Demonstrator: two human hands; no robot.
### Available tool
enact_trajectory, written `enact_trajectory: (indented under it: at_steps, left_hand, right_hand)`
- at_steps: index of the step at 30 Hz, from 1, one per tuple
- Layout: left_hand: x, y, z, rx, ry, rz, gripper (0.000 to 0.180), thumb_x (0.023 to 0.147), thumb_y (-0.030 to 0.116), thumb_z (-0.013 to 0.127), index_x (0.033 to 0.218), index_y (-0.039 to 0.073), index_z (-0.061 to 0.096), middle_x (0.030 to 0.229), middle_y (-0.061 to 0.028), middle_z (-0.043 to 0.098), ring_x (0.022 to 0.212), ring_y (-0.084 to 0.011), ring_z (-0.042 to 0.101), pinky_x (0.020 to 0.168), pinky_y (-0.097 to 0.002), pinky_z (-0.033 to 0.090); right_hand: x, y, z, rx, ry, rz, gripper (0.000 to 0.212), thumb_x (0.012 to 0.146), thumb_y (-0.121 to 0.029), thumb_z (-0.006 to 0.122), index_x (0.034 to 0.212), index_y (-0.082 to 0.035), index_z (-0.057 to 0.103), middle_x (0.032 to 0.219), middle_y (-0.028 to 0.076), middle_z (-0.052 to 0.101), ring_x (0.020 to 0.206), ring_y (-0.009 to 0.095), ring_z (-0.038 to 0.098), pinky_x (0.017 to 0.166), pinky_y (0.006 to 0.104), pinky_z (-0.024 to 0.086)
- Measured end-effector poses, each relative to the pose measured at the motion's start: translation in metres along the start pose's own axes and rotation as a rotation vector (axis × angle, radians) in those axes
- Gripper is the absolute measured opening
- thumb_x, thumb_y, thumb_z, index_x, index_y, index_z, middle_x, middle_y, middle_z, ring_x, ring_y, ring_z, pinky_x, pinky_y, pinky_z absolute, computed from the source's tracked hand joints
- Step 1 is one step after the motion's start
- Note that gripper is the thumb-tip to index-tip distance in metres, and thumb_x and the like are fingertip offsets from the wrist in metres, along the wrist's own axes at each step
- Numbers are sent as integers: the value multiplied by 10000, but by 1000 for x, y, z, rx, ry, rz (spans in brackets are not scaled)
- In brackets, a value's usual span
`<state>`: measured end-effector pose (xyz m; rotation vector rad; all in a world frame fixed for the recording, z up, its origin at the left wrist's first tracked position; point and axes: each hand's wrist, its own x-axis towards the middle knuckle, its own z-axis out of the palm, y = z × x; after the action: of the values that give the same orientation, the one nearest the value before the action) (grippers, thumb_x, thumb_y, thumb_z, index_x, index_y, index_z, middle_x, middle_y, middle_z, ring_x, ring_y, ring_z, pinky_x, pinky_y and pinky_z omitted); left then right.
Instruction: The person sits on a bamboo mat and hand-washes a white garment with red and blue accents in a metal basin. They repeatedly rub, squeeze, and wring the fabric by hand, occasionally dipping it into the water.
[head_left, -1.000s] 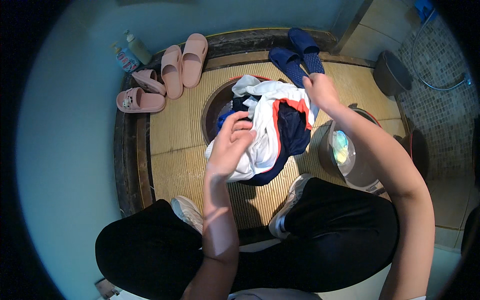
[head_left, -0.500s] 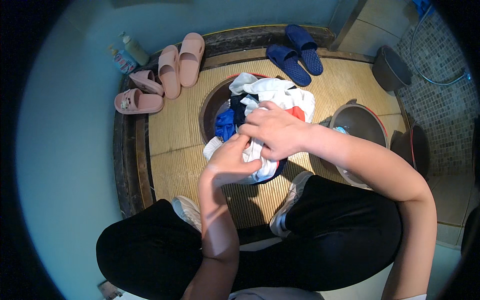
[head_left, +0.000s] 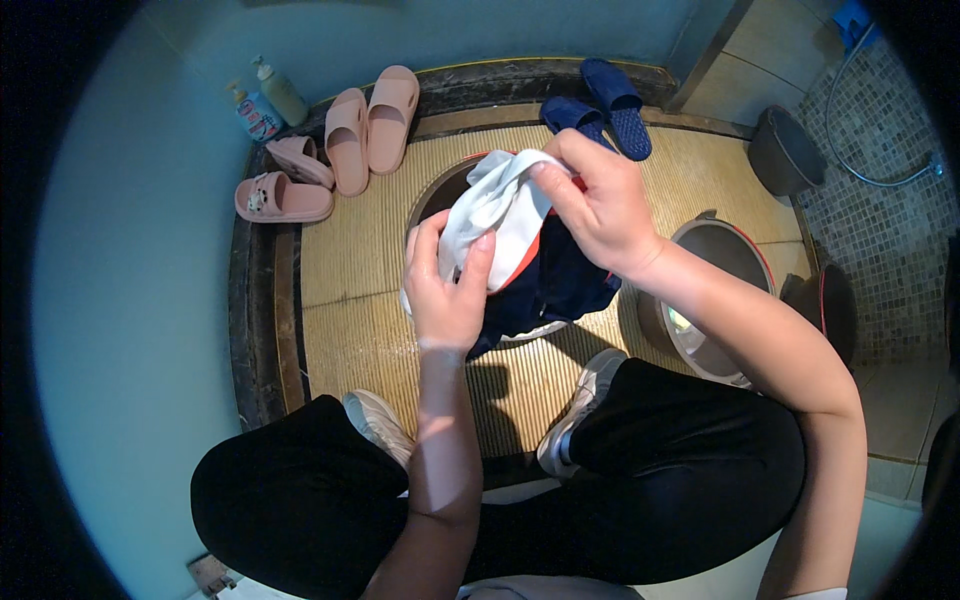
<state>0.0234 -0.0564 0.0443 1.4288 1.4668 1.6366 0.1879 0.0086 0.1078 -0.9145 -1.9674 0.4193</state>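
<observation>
Over a dark round basin (head_left: 430, 198) on the floor I hold up a garment with a white part (head_left: 500, 215), a red strip and a navy blue part (head_left: 560, 280) hanging below. My left hand (head_left: 447, 285) pinches the lower left of the white fabric between thumb and fingers. The upper right edge of it is gripped by my right hand (head_left: 605, 200), thumb on top. The cloth covers most of the basin, so what lies inside is largely hidden.
Grey-brown bucket (head_left: 768, 262) stands right of the basin, with a smaller dark bucket (head_left: 785, 152) farther back. Pink slippers (head_left: 392, 115) and two pump bottles (head_left: 280, 95) line the left wall. Blue slippers (head_left: 618, 95) sit at the back. My shoes (head_left: 590, 400) are near the basin.
My hands have moved apart, the right one up and rightward. The white fabric is now lifted and spread between them, and the navy part hangs in front of the basin.
</observation>
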Motion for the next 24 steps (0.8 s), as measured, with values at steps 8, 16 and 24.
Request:
enact_trajectory:
  at_steps: [8,16,24]
  left_hand:
    - [-9,-2,15,-13,72,-75,177,768,81,682,912,20,599,826,-40,550,718,-128,521,663,-243,427]
    - [-15,-8,19,353,32,11,267,656,-3,658,910,48,596,897,-100,543,863,-277,560,760,-344,454]
    - [-20,9,27,36,114,111,317,658,0,672,960,33,583,969,-110,517,938,-264,527,816,-349,444]
  right_hand:
    - [-15,-1,6,-67,-76,-72,232,791,-275,616,771,-51,560,678,141,584,634,338,597,563,416,465]
    - [-39,-16,15,-155,-297,-330,191,764,-198,612,686,-65,499,566,79,551,524,284,582,474,396,455]
    - [-34,-19,11,-302,-245,-188,243,737,-268,630,651,-57,546,564,119,568,529,322,586,502,424,471]
